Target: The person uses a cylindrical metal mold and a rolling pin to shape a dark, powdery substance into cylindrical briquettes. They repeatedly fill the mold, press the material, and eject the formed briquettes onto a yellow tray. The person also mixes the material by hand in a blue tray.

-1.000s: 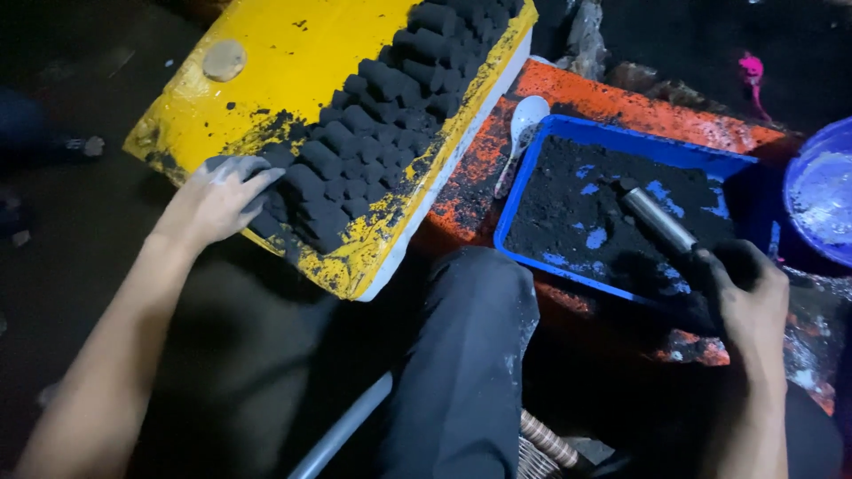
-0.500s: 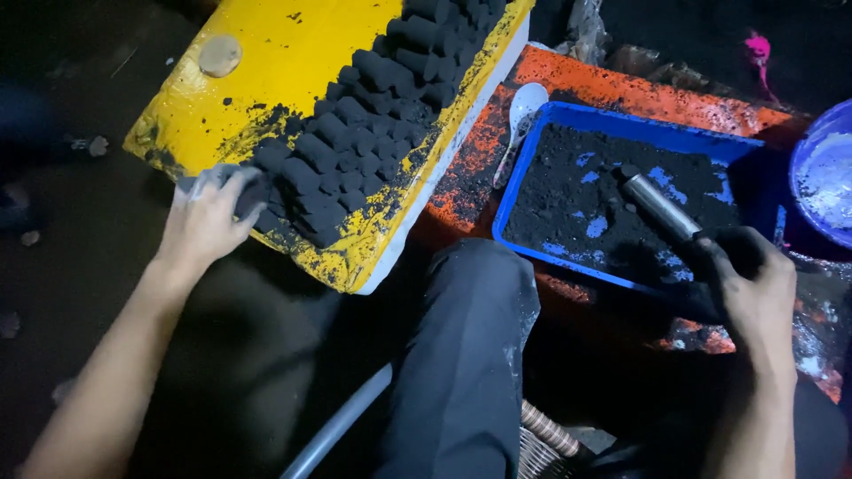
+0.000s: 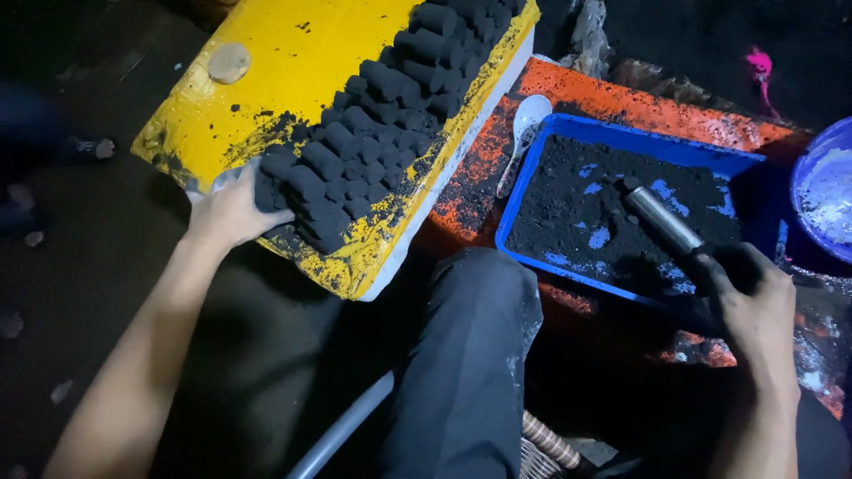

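My left hand (image 3: 232, 208) rests at the near corner of a yellow board (image 3: 293, 62), its fingers touching a black cylindrical briquette (image 3: 266, 182) at the end of the rows. Several rows of the same black briquettes (image 3: 382, 115) lie side by side across the board. My right hand (image 3: 754, 306) grips a short metal tube (image 3: 661, 219), whose far end points down into the black powder (image 3: 586, 208) filling a blue tray (image 3: 621, 137). Both hands are smeared with black dust.
The blue tray sits on an orange surface (image 3: 639, 102) with a white spoon (image 3: 524, 133) beside it. A blue bowl (image 3: 821, 191) with pale contents stands at the right edge. My dark trouser leg (image 3: 470, 364) fills the lower middle. Dark ground lies to the left.
My left hand has slid a little down and right along the board's corner onto the end briquette. My right hand stays on the tube over the tray.
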